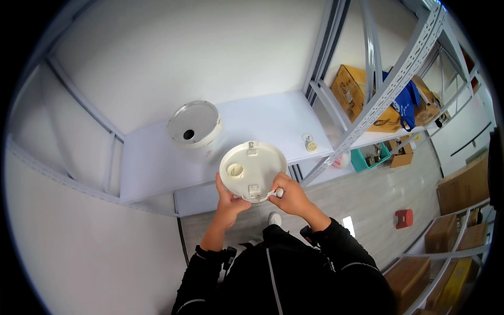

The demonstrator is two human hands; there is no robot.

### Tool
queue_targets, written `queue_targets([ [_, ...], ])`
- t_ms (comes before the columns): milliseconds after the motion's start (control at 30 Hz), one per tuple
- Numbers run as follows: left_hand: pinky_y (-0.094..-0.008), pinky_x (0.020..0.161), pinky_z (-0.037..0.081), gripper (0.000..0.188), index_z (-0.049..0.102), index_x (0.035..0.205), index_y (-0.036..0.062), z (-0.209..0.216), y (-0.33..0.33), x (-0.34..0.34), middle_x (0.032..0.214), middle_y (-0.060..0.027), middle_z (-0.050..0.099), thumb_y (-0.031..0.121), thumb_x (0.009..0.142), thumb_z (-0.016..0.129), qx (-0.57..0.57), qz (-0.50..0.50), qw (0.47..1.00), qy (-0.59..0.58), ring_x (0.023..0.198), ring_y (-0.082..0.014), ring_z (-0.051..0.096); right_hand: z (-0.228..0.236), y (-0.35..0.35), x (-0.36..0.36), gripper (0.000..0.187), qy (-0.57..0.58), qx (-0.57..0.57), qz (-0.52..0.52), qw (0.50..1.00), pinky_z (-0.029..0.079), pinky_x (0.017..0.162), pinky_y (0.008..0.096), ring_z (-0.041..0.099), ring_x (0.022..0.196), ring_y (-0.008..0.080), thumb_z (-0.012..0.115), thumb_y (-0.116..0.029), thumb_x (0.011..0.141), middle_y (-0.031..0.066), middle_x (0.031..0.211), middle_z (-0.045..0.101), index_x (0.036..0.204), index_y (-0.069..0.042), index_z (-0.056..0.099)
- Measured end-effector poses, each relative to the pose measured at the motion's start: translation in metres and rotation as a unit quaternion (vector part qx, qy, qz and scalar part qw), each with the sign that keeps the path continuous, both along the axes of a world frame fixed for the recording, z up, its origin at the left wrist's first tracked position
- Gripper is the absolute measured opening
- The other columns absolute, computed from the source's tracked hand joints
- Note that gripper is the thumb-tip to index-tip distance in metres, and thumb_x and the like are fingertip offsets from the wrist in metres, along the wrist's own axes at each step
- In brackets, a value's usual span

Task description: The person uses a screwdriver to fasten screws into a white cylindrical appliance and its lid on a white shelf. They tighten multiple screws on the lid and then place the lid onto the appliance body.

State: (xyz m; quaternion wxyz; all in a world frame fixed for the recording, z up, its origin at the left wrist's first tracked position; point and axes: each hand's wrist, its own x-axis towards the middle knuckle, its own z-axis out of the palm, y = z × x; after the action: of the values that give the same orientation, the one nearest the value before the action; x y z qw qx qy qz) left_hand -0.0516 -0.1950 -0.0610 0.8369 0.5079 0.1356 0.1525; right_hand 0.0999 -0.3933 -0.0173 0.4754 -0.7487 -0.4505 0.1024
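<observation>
A round cream-white plastic lid [260, 167] is held up in front of me, its inner side facing me. That side has clip-like fittings at the far and near edges and a short round collar [235, 170] on the left. My left hand [229, 206] is closed on the lid's lower left rim, thumb along the edge. At the lower right rim, my right hand [292, 195] grips the lid with bent fingers; a small pale rounded piece [279, 192] shows by them, too small to name. Beyond, on the shelf, stands a round white tub [195, 124] with a dark round hole inside.
The white shelf [252, 113] has a small cream cap [311, 146] and a clear ring [306, 137] near its right end. Metal uprights [378, 105] frame it. Farther right are cardboard boxes [350, 92], a blue bag [404, 102], a teal crate [369, 157] and a red stool [403, 218].
</observation>
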Motion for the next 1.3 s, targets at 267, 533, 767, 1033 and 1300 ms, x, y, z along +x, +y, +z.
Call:
queue_targets([
  [267, -0.0401, 0.093, 0.059, 0.122, -0.021, 0.171, 0.0257, -0.024, -0.008, 0.066, 0.165, -0.0147, 0.038, -0.008, 0.094, 0.068, -0.003, 0.022, 0.997, 0.076, 0.133, -0.0277, 0.057, -0.029, -0.003, 0.053, 0.03, 0.001, -0.045, -0.028, 0.999, 0.056, 0.077, 0.044, 0.069, 0.091, 0.0345, 0.086, -0.009, 0.081, 0.006, 0.109, 0.063, 0.102, -0.012, 0.065],
  [533, -0.0445, 0.109, 0.052, 0.126, -0.024, 0.17, 0.0191, -0.047, 0.004, 0.133, 0.169, -0.0193, 0.034, -0.007, 0.093, 0.072, 0.046, 0.074, 0.995, 0.055, 0.143, -0.0295, 0.051, -0.033, 0.0, 0.126, 0.032, -0.01, 0.025, -0.114, 0.993, 0.056, 0.074, 0.0438, 0.07, 0.087, 0.0346, 0.085, -0.012, 0.087, 0.0101, 0.112, 0.065, 0.117, -0.014, 0.075],
  [767, -0.0456, 0.114, 0.049, 0.128, -0.025, 0.17, 0.0192, -0.063, 0.004, 0.172, 0.171, -0.0199, 0.029, -0.011, 0.091, 0.07, 0.08, 0.091, 0.992, 0.021, 0.148, -0.0305, 0.046, -0.041, -0.022, 0.202, 0.015, -0.061, -0.156, -0.266, 0.949, 0.058, 0.078, 0.0484, 0.071, 0.089, 0.0386, 0.077, -0.019, 0.092, 0.0151, 0.108, 0.068, 0.105, -0.012, 0.076],
  [1033, -0.0471, 0.119, 0.046, 0.129, -0.025, 0.17, 0.0203, -0.076, -0.004, 0.186, 0.172, -0.0194, 0.026, -0.016, 0.089, 0.068, 0.076, 0.109, 0.99, 0.042, 0.151, -0.0308, 0.044, -0.057, -0.029, 0.253, 0.021, -0.048, -0.28, -0.277, 0.918, 0.06, 0.084, 0.0499, 0.073, 0.098, 0.0413, 0.072, -0.021, 0.092, 0.0174, 0.115, 0.068, 0.111, -0.012, 0.076],
  [1300, -0.0472, 0.121, 0.043, 0.127, -0.023, 0.171, 0.0181, -0.096, -0.015, 0.194, 0.173, -0.0161, 0.026, -0.014, 0.088, 0.068, 0.087, 0.089, 0.992, 0.006, 0.152, -0.0292, 0.041, -0.081, -0.017, 0.27, 0.019, -0.028, -0.351, -0.258, 0.9, 0.059, 0.088, 0.0506, 0.073, 0.102, 0.0406, 0.069, -0.017, 0.092, 0.0162, 0.118, 0.068, 0.11, -0.012, 0.075],
])
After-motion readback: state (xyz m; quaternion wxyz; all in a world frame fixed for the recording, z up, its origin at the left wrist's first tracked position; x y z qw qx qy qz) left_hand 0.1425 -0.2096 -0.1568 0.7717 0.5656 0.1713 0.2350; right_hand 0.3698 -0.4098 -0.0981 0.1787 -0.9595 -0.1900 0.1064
